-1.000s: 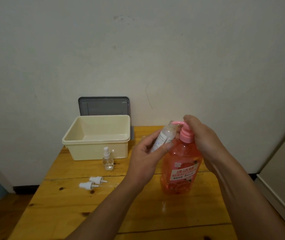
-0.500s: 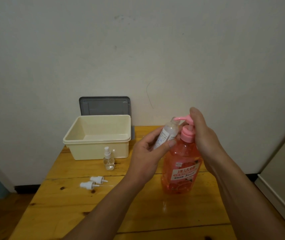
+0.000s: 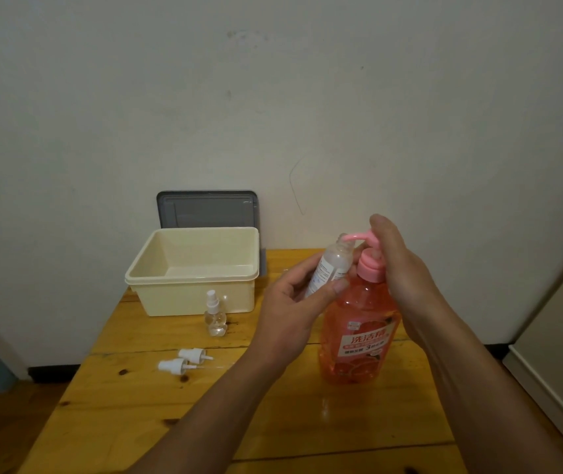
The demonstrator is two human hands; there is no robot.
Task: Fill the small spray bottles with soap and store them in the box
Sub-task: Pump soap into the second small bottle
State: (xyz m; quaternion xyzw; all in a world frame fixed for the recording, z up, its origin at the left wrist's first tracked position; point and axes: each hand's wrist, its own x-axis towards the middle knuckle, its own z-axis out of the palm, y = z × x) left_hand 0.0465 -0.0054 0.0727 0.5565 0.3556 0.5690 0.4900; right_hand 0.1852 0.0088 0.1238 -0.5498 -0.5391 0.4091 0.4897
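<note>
One spray bottle (image 3: pixel 329 268) lies tilted in the left hand (image 3: pixel 293 316).

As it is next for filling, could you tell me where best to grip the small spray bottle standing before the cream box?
Probably pinch the round clear body of the spray bottle from its two sides, coming from the front. It stands upright, the box is close behind, and the white sprayer on top is narrow.

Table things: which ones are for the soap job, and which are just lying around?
For the job: soap pump bottle, open small bottle held at its nozzle, standing spray bottle, two spray caps, cream box.
Lying about: grey lid behind the box.
</note>
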